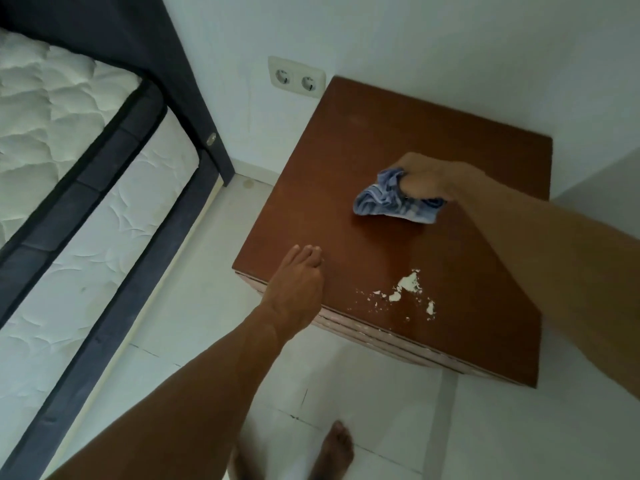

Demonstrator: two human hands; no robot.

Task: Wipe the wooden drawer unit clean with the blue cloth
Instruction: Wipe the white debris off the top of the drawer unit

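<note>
Nearest, at 7 o'clock, the left hand (pixel 298 289) is laid on the wooden drawer unit (pixel 346 161), fingers seemingly loose. At 2 o'clock, the blue cloth (pixel 384 199) is bunched in the right hand (pixel 424 181) on top. White crumbs (pixel 405 289) are scattered at 5 o'clock.

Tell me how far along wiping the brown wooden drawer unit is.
Partly done. The right hand grips the crumpled blue cloth on the brown wooden drawer unit, whose far half looks free of crumbs. The left hand rests at its near edge. White flaky crumbs near the front remain.
</note>
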